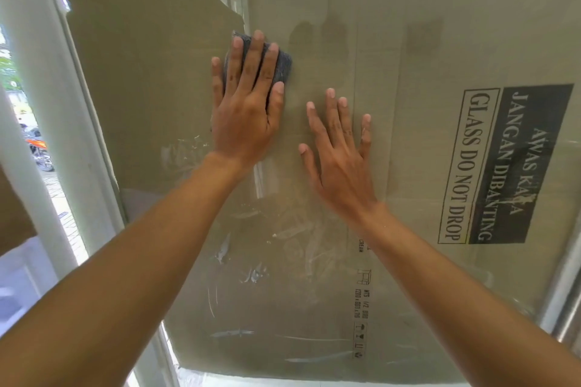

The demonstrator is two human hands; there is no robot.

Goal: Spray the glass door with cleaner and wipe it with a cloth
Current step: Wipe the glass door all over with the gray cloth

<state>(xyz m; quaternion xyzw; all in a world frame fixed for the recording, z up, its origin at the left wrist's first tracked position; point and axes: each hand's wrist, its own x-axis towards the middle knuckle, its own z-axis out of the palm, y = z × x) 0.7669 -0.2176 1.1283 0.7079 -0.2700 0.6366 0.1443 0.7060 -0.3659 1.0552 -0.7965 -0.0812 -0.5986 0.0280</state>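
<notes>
The glass door (314,308) fills the view, with brown cardboard behind it and streaks and smears of cleaner on its lower half. My left hand (246,110) lies flat on the glass and presses a dark grey cloth (283,63) against it; the cloth shows above and right of my fingers. My right hand (339,154) rests flat on the glass a little lower and to the right, fingers spread, holding nothing. No spray bottle is in view.
A white door frame (47,104) runs down the left, with daylight and a parked motorbike (39,148) beyond it. The cardboard behind the glass carries a black warning label (506,166) reading "GLASS DO NOT DROP". A metal frame edge (562,292) stands at lower right.
</notes>
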